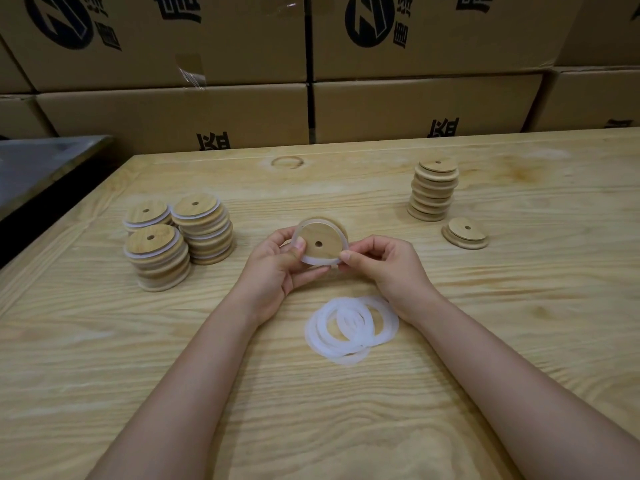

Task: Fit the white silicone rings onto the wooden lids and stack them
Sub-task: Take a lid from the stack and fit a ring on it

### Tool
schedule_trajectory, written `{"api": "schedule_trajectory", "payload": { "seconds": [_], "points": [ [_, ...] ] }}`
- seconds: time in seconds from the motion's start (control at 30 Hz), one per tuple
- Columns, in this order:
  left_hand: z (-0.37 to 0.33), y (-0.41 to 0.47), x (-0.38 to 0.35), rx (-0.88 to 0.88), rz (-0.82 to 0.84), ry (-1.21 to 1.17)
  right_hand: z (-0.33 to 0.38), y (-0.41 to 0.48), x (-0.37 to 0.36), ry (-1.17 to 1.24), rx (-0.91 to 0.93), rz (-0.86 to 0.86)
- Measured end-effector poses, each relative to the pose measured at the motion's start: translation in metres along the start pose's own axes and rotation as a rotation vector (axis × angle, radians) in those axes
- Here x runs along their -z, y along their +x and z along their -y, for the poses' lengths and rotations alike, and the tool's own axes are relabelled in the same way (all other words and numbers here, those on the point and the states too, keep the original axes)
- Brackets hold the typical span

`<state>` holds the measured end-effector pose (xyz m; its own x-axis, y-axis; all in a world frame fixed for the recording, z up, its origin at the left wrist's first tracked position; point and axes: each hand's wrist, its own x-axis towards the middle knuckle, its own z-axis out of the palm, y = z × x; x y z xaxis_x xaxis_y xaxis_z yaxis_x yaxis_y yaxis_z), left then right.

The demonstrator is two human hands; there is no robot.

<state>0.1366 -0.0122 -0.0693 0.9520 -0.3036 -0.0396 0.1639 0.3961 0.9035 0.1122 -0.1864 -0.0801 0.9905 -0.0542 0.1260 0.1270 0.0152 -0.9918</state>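
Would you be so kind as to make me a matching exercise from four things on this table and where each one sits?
Things:
1. lid being fitted
2. loose rings
3. tall stack of bare lids
4. stacks of ringed lids

Places:
A. left side of the table
B. held in the air, centre
C. far right
D. lying flat, nearest the camera

Pairs: 1-B, 2-D, 3-C, 4-A.

Stacked cardboard boxes (173, 112) with dark print fill the top. A grey surface (38, 168) sits mid-left, beside the wooden table (346, 427).
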Motion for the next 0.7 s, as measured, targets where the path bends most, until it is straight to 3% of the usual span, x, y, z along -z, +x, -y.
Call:
{"api": "schedule_trajectory", "payload": {
  "seconds": [0.33, 0.7],
  "points": [
    [0.0032, 0.0022, -0.0007, -0.008, -0.002, 0.034, -0.0020, -0.0015, -0.0033, -0.158, 0.021, -0.031],
    [0.0101, 0.0014, -0.0038, -0.081, 0.036, 0.277, -0.0036, -0.0006, -0.0036, -0.191, 0.006, -0.067]
  ]
}}
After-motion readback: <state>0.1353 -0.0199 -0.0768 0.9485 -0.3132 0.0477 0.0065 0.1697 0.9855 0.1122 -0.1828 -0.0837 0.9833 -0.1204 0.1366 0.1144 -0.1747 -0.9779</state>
